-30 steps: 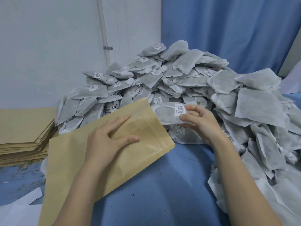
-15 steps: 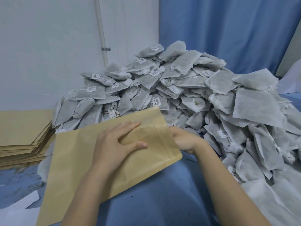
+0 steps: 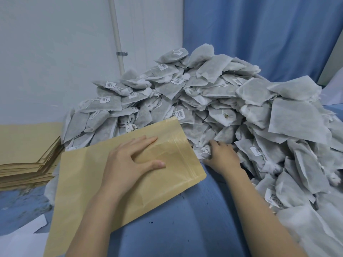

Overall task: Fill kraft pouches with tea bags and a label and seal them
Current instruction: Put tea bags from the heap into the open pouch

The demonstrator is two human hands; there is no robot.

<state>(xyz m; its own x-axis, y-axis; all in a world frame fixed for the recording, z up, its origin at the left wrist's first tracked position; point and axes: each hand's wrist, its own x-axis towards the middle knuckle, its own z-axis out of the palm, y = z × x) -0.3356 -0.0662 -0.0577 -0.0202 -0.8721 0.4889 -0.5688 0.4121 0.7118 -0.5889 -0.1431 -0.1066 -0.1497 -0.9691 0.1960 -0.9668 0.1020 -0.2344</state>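
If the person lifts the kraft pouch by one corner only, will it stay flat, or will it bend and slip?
The kraft pouch would probably sag a little, not flop: it lies flat like thin card under the left hand. It looks light, since the bulge inside seems small. Its smooth surface may slide easily on the blue cloth, so a firm pinch seems wise.

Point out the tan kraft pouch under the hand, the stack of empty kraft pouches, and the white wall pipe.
tan kraft pouch (image 3: 89,182): head view, bare lower-left panel.
stack of flat tan kraft pouches (image 3: 27,145): head view, top sheet.
white wall pipe (image 3: 116,34): head view, middle of its length above the clamp.
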